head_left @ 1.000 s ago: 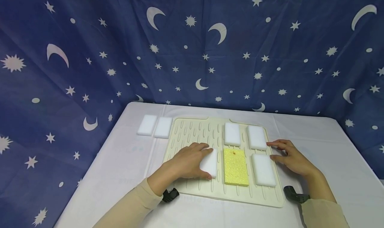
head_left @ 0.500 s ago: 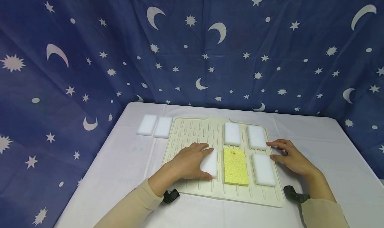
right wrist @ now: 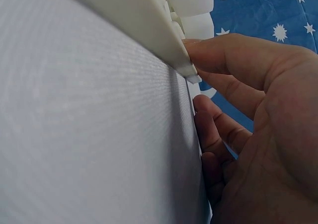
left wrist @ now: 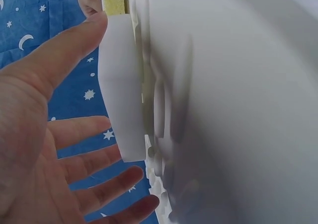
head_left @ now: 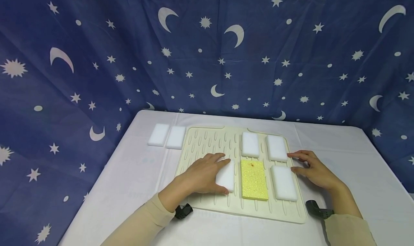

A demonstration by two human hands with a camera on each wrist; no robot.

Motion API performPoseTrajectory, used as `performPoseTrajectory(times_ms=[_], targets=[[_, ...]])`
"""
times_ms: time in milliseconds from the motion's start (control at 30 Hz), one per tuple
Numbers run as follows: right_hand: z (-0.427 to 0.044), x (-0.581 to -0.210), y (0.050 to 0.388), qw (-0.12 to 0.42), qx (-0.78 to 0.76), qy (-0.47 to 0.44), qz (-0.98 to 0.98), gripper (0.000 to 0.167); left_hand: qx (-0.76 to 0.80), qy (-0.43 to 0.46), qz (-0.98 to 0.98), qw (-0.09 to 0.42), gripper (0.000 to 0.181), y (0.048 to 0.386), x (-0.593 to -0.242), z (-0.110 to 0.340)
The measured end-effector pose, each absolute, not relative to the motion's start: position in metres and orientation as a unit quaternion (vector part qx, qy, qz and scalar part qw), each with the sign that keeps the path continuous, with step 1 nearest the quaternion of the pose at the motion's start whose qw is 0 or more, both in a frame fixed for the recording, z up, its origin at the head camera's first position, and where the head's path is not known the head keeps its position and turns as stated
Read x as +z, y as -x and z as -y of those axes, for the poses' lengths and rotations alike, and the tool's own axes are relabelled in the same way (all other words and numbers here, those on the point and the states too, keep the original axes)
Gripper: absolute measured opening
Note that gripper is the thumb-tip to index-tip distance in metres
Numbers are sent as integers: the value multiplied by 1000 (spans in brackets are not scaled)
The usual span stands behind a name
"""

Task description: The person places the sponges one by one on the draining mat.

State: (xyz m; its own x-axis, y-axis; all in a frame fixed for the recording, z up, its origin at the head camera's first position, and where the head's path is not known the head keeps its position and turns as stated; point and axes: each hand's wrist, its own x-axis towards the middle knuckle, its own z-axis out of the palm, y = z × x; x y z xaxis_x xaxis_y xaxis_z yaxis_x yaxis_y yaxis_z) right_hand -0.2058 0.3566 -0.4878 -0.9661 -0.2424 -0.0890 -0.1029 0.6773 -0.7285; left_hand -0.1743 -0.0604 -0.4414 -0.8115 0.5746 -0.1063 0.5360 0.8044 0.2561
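In front of you hangs a dark blue cloth (head_left: pixel 207 59) printed with pale moons and stars. Below it spreads your white-covered worktop (head_left: pixel 220 231), and on that lies a cream ridged mat (head_left: pixel 200 141). Your beige left sleeve (head_left: pixel 142 221) and right sleeve (head_left: pixel 349 228) come in from the near side.

Your left grip (head_left: pixel 203 174) is released: the fingers are spread and fairly straight, reaching the far end of a partly covered white block (head_left: pixel 226 177) on the mat, with the thumb at its near end. Your right grip (head_left: pixel 318 172) is released too, fingers loosely bent beside the mat's right edge. Its forefinger tip is at the far right white block (head_left: pixel 277 148), its thumb tip at the near right white block (head_left: pixel 284 183); I can't tell how firmly either presses.

The yellow sponge (head_left: pixel 254 180) lies flat between the partly covered white block and the near right white block, apart from both. Just beyond it is the middle white block (head_left: pixel 250 145). Left of the mat, the outer white block (head_left: pixel 159 135) and inner white block (head_left: pixel 176 137) lie side by side on the worktop.
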Motion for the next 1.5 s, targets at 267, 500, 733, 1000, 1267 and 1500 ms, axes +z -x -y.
performPoseTrajectory(times_ms=[267, 500, 733, 1000, 1267, 1500], targets=[[-357, -488, 206, 90, -388, 91, -913, 55, 119, -291, -945, 88, 101, 175, -439, 65], [-356, -489, 207, 88, -391, 92, -912, 55, 126, -294, -944, 83, 99, 176, -439, 70], [-357, -488, 206, 91, -396, 92, -909, 56, 132, -289, -945, 82, 98, 177, -439, 78], [-357, -487, 206, 91, -394, 92, -910, 56, 136, -290, -945, 65, 96, 180, -436, 88], [-357, -486, 206, 93, -392, 94, -911, 56, 138, -289, -945, 58, 94, 183, -432, 97], [-355, -487, 206, 90, -392, 95, -911, 56, 144, -286, -945, 65, 95, 186, -430, 103]])
